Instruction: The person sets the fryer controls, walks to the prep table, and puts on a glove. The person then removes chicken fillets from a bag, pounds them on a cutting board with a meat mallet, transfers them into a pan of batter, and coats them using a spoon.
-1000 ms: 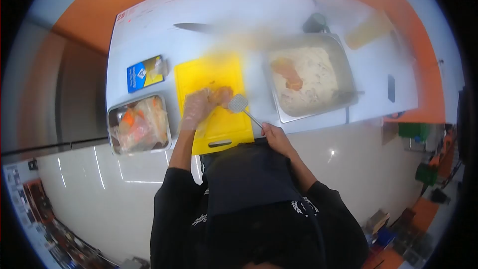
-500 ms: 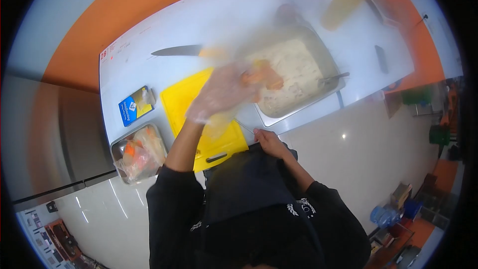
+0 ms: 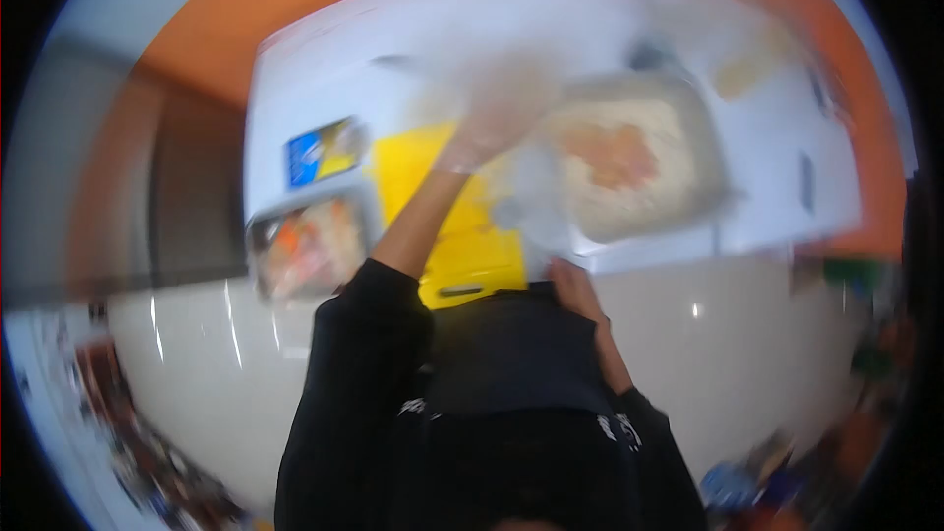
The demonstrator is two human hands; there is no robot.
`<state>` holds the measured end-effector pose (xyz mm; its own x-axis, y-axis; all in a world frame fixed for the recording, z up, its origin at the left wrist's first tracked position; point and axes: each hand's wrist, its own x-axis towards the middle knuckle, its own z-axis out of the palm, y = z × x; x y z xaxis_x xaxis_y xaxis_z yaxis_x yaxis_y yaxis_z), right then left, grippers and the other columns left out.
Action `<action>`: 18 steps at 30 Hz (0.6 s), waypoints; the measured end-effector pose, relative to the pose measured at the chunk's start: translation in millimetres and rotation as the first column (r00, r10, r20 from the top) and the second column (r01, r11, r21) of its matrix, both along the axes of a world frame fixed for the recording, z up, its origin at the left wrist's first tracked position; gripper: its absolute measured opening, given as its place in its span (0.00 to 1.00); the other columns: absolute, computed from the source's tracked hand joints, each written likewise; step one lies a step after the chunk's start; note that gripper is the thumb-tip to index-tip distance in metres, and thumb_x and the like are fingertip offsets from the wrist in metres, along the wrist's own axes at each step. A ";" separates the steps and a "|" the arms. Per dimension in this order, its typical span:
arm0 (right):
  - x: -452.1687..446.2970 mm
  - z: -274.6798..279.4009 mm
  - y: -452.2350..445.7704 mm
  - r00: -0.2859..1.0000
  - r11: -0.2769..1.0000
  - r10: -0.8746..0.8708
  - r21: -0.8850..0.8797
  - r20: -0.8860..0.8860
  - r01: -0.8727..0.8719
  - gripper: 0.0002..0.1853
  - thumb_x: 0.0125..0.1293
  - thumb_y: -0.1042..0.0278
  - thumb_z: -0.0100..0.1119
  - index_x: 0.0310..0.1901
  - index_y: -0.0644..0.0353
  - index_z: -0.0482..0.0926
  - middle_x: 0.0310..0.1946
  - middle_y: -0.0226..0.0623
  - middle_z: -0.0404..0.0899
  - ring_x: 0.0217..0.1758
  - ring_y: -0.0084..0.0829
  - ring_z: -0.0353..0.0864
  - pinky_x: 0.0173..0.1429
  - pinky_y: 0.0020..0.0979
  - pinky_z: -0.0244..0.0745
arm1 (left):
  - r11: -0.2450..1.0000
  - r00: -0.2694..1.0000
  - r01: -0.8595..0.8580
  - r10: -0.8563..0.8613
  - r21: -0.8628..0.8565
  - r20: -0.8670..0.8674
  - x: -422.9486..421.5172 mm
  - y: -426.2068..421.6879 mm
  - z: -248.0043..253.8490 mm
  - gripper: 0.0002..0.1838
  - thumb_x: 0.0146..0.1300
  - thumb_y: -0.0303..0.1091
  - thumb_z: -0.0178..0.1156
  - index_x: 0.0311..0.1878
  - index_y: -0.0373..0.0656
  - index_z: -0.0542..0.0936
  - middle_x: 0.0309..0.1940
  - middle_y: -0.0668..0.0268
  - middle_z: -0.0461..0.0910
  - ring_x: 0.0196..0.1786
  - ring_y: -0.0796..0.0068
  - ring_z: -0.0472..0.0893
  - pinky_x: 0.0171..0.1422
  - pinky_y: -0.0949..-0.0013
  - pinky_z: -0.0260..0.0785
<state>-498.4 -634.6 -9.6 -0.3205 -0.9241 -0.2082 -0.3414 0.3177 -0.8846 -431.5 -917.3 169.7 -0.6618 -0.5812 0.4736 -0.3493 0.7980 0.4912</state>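
Left of both hands: one rectangular tray (image 3: pixel 359 226), crinkly bag (image 3: pixel 305 246). One flat yellow board (image 3: pixel 482 265) below left hand (image 3: pixel 511 98); right hand (image 3: pixel 572 287) nearby. Both grips: can't tell, blur. Rightmost: one rounded-corner pan (image 3: pixel 710 152), orange pieces (image 3: pixel 615 155) in creamy mix (image 3: pixel 619 211), uncountable.

Your room, motion-blurred: orange wall band (image 3: pixel 202 39) past the white table (image 3: pixel 324 59); grey-brown cabinet or appliance (image 3: pixel 197 187) at image left. Pale glossy floor (image 3: pixel 752 334) under you, light streaks reflected in it. Blurred clutter (image 3: pixel 147 433) bottom left.
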 end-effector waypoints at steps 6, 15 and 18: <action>-3.3 7.0 -11.6 0.974 0.977 -0.040 0.213 0.221 -0.008 0.27 0.75 0.47 0.41 0.29 0.63 0.75 0.16 0.28 0.64 0.19 0.22 0.64 0.26 0.27 0.59 | 0.617 0.656 -0.687 0.754 0.384 -0.039 216.3 33.2 17.8 0.23 0.65 0.40 0.60 0.58 0.37 0.74 0.46 0.54 0.82 0.51 0.66 0.81 0.56 0.65 0.71; 2.7 31.0 -32.9 0.965 0.962 0.037 0.252 0.260 -0.104 0.26 0.75 0.46 0.41 0.29 0.61 0.74 0.13 0.23 0.59 0.15 0.17 0.57 0.21 0.23 0.51 | 0.120 0.292 -0.877 0.903 0.466 0.315 484.3 60.7 -69.5 0.12 0.53 0.31 0.60 0.40 0.36 0.82 0.35 0.55 0.83 0.42 0.65 0.83 0.48 0.65 0.74; 3.4 24.3 -32.8 0.972 0.961 0.060 0.249 0.228 -0.118 0.26 0.75 0.46 0.41 0.30 0.61 0.74 0.14 0.22 0.59 0.16 0.17 0.57 0.21 0.23 0.51 | 0.196 0.324 -0.944 0.698 0.266 0.638 503.3 47.5 -101.1 0.15 0.53 0.41 0.64 0.40 0.41 0.84 0.35 0.53 0.84 0.42 0.59 0.83 0.49 0.59 0.72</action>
